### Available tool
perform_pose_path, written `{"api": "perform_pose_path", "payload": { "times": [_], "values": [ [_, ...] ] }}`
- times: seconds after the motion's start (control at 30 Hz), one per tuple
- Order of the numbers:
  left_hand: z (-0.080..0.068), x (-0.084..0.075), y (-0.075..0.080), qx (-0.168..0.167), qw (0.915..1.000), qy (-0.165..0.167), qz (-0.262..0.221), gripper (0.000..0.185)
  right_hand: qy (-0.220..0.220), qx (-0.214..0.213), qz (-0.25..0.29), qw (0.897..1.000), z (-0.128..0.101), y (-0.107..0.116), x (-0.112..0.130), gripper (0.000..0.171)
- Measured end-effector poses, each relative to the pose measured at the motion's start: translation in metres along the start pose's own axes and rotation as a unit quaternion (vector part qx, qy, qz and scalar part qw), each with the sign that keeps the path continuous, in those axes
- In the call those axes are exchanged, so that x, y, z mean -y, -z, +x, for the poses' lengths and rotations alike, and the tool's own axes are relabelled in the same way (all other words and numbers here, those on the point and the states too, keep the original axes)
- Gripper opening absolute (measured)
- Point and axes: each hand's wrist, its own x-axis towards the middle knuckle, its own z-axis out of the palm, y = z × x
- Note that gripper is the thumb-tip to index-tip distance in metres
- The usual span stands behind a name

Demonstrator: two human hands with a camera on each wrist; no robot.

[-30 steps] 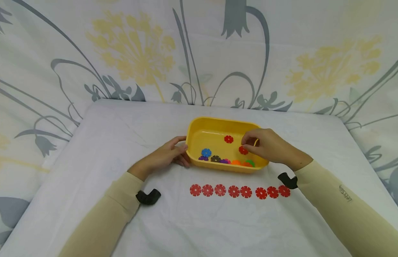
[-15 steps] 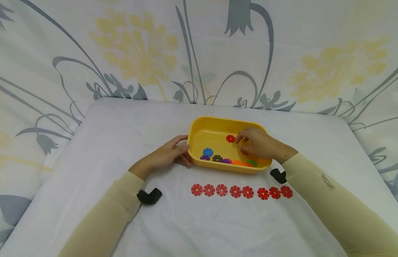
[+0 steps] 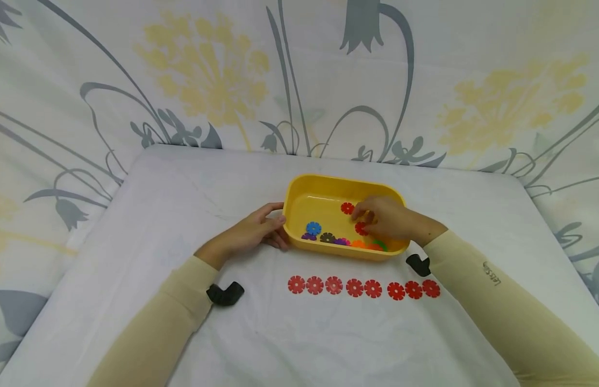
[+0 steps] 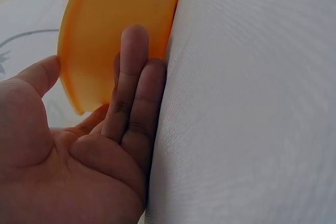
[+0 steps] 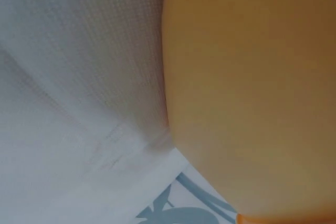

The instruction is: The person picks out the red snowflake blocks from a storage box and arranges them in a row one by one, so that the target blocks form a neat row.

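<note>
A yellow plastic tray (image 3: 328, 181) lies on a white cloth. Inside it are a blue flower disc (image 3: 313, 228), a dark one (image 3: 327, 237), purple, orange and green ones along the near wall, and a lone red disc (image 3: 347, 208). My right hand (image 3: 363, 219) is down in the tray, fingers curled, pinching another red disc (image 3: 361, 228), its fingertips next to the lone red one. My left hand (image 3: 278, 228) rests its straight fingers (image 4: 131, 77) against the tray's left outer wall (image 4: 115, 24). The right wrist view shows only the tray wall (image 5: 252, 93) and cloth.
A row of several red flower discs (image 3: 363, 287) lies on the cloth in front of the tray. The cloth-covered table (image 3: 135, 226) ends at a flower-patterned backdrop (image 3: 207, 70) behind. Black wrist straps (image 3: 224, 294) sit on both sleeves.
My right hand has moved left and deeper into the tray with the red disc, its fingertips now beside the lone red disc. The left hand has stayed at the tray's wall.
</note>
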Motion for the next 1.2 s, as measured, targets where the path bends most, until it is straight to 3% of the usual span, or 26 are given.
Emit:
{"api": "perform_pose_path", "payload": {
  "times": [0.33, 0.6, 1.07, 1.2],
  "values": [
    [0.0006, -0.0033, 0.0006, -0.001, 1.0000, 0.001, 0.003, 0.057, -0.013, 0.054, 0.005, 0.998, 0.0008, -0.0015, -0.0017, 0.034],
    [0.0004, -0.0011, -0.0005, -0.001, 1.0000, 0.008, 0.002, 0.057, -0.018, 0.066, -0.008, 0.998, 0.0017, -0.0052, -0.0020, 0.024],
    [-0.0015, -0.0021, -0.0008, -0.003, 1.0000, 0.008, 0.003, 0.057, -0.011, 0.038, -0.020, 0.999, -0.0011, -0.0094, -0.0014, 0.017],
    [-0.0011, -0.0024, -0.0014, -0.007, 1.0000, 0.006, 0.002, 0.057, -0.007, 0.023, -0.002, 1.000, -0.0042, -0.0080, -0.0004, 0.016]
  ]
}}
